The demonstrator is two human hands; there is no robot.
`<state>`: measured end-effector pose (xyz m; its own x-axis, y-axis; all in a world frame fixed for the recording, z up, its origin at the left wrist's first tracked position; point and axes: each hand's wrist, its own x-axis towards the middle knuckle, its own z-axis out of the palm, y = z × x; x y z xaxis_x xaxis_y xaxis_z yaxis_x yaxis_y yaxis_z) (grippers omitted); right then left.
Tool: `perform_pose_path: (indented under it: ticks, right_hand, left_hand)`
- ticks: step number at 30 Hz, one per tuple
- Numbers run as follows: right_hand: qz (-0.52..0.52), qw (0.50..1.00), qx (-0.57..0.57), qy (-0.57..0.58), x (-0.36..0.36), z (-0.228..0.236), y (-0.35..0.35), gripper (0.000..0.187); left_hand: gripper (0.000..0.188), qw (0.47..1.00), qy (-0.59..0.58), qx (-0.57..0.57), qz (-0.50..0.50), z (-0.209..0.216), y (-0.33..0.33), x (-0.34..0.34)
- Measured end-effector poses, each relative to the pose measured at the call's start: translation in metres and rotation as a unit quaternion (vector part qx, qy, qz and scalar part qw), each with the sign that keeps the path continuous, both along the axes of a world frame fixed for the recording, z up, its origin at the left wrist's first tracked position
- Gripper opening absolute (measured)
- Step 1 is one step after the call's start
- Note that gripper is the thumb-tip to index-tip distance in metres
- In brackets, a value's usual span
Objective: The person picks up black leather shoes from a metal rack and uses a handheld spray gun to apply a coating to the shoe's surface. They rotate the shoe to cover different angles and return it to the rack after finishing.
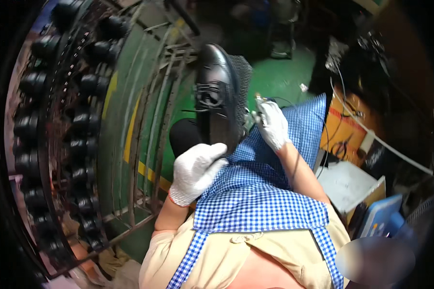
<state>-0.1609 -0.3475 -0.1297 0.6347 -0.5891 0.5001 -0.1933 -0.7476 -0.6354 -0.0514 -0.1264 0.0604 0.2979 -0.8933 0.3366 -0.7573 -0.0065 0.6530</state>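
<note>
My left hand (196,172), in a white knitted glove, grips a black leather lace-up shoe (215,72) at its heel end. The shoe points away from me, toe at the far end, laces and upper facing up. Behind its right side shows a dark, rough-textured pad (242,79). My right hand (274,126), also gloved in white, is closed round a small metal tool with a brass-coloured tip (259,98), to the right of the shoe and apart from it. A thin dark cord loops near this hand; the tool's kind is unclear.
At the left, a tall rack (53,144) carries several black shoes in columns. Metal rails (152,125) stand beside it. To the right are an orange-brown box (346,126) with scissors (341,148), a white hose (395,149), a grey-white board (347,183) and a blue container (378,216).
</note>
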Motion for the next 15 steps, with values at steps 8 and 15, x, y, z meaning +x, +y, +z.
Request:
perform_pose_path:
  ticks: [8,15]
  right_hand:
    - [0.051,0.988,0.142,0.020,-0.003,-0.008,0.024,0.022]
    - [0.110,0.922,0.365,-0.072,-0.064,0.065,0.039,0.021]
  left_hand:
    - [0.047,0.993,-0.105,-0.015,0.051,-0.012,0.016,0.003]
    - [0.043,0.987,-0.134,-0.043,0.073,-0.019,0.015,-0.001]
